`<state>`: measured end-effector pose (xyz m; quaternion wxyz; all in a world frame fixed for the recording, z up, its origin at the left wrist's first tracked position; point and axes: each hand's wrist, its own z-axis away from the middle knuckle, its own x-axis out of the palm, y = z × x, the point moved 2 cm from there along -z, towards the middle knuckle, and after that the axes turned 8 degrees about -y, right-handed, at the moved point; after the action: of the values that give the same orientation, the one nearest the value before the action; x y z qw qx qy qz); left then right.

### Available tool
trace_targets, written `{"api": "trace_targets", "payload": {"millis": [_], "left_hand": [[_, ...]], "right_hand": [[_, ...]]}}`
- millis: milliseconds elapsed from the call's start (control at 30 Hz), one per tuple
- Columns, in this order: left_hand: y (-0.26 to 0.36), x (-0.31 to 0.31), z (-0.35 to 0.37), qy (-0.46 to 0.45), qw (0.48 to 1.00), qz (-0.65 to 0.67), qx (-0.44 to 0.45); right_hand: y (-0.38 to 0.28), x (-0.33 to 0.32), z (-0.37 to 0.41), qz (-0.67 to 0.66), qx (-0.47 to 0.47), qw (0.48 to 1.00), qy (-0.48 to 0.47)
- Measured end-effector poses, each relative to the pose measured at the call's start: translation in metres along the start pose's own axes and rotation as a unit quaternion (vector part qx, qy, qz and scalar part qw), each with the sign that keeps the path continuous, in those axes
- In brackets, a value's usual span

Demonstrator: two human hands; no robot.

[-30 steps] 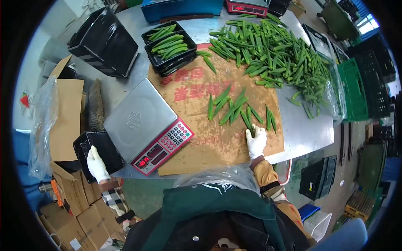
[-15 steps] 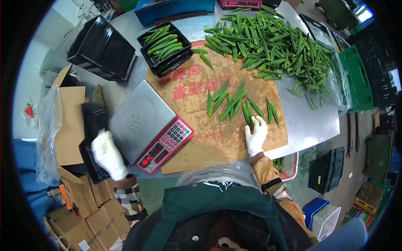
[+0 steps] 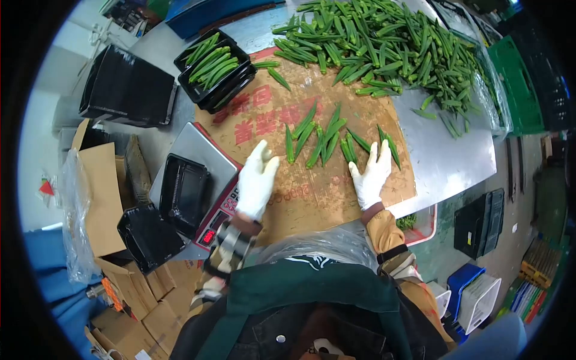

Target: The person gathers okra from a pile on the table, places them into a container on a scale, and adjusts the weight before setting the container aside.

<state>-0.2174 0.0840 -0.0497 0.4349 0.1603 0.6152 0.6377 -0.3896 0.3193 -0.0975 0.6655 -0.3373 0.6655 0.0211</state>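
My left hand (image 3: 257,183), in a white glove, is over the cardboard sheet (image 3: 288,207) beside the scale (image 3: 221,210), its fingers apart and nothing in them. My right hand (image 3: 370,179), also gloved, has its thumb and fingers spread at the near ends of a few okra pods (image 3: 348,147). More loose okra (image 3: 326,141) lies in small groups on the cardboard between the hands. On the scale's metal plate sits a bare black plastic tray (image 3: 185,192). Another black tray (image 3: 150,237) rests beside it, lower left.
A large okra heap (image 3: 384,48) covers the table's far right. Stacked black trays (image 3: 225,90), the top holding okra, stand beyond the scale. A black bin (image 3: 129,87) is at far left, with an open cardboard box (image 3: 102,198) nearer. A green crate (image 3: 519,90) stands right.
A black tray now sits on the scale plate. My left hand has moved right, from the trays at left to over the cardboard. My right hand has shifted slightly away from me.
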Motion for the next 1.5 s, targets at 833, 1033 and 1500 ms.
{"api": "trace_targets", "payload": {"millis": [833,1033,1500], "left_hand": [[0.006,0.089,-0.114,-0.124,0.91,-0.394,-0.041],[0.023,0.09,-0.087,-0.157,0.937,-0.303,-0.074],[0.006,0.063,-0.082,-0.033,0.987,-0.148,-0.042]], "right_hand": [[0.027,0.005,-0.066,-0.063,0.122,0.977,-0.165],[0.0,0.019,-0.025,-0.087,0.048,0.981,-0.167],[-0.019,0.01,-0.075,-0.269,0.173,0.932,-0.171]]}}
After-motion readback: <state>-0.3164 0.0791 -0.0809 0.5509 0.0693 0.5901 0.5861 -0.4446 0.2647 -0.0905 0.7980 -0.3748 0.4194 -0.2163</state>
